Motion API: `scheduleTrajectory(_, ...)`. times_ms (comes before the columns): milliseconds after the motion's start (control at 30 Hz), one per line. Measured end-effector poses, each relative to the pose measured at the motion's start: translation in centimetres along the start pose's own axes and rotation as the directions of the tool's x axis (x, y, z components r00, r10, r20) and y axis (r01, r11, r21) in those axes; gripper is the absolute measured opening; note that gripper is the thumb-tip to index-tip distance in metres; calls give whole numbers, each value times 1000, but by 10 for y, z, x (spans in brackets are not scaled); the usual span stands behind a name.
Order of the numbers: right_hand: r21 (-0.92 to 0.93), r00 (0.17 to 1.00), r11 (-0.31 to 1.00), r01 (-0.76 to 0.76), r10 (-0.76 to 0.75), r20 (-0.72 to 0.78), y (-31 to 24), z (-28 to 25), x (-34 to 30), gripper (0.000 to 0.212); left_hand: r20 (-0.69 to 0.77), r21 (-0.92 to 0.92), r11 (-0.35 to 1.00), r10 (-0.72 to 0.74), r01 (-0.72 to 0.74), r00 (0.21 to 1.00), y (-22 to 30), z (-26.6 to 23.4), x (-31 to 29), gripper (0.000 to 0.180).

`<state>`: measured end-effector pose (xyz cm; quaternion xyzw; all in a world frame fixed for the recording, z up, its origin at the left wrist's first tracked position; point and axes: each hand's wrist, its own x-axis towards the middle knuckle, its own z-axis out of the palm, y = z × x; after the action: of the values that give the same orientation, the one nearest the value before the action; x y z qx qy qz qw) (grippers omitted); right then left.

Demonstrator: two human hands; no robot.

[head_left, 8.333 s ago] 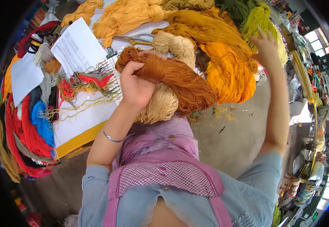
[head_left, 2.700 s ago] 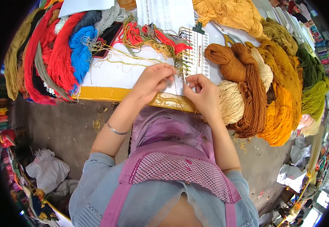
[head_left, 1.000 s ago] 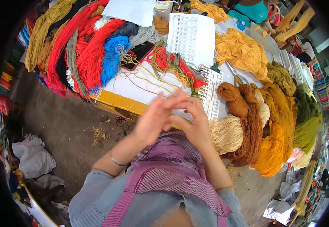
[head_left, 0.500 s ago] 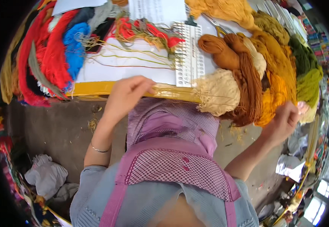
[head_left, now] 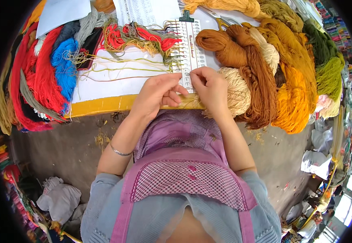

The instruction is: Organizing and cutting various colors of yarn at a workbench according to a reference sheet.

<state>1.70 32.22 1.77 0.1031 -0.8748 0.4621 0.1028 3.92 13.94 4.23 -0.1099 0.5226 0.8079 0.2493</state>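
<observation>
While yarn skeins (head_left: 261,87) crowd the desk (head_left: 99,106) above a littered floor (head_left: 78,146), the half-curled left hand (head_left: 155,91) and nearly pinched right hand (head_left: 214,89) flank the holed card (head_left: 186,60) at its near end; any grip is unclear.

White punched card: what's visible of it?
The white card looks stiff, with holes along both long sides and print down its middle. It lies flat on the table, a black clip at its far end. Threads are looped at its left holes. The left hand and right hand overlap its near end; contact is unclear.
</observation>
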Motion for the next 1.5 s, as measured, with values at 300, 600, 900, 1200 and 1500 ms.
scheduleTrajectory(300,141,998,989,-39,31,57,-15,-6,2,17,25,179,965,191,-192,981,-2,0,16,28)
scheduleTrajectory(600,151,983,979,-135,114,142,-17,-8,2,24,-20,236,964,128,-120,992,-7,-1,34,18)
scheduleTrajectory(900,-22,991,999,-30,33,127,-10,-6,1,26,-107,-19,968,246,-249,963,5,-29,22,13)
scheduleTrajectory(1200,-134,996,990,36,-24,90,-7,-2,-6,48,283,-166,985,85,-39,955,21,-27,20,22)
scheduleTrajectory(1500,-94,993,990,107,-111,-43,-4,1,-10,45,81,627,744,233,-231,969,29,-29,29,13)
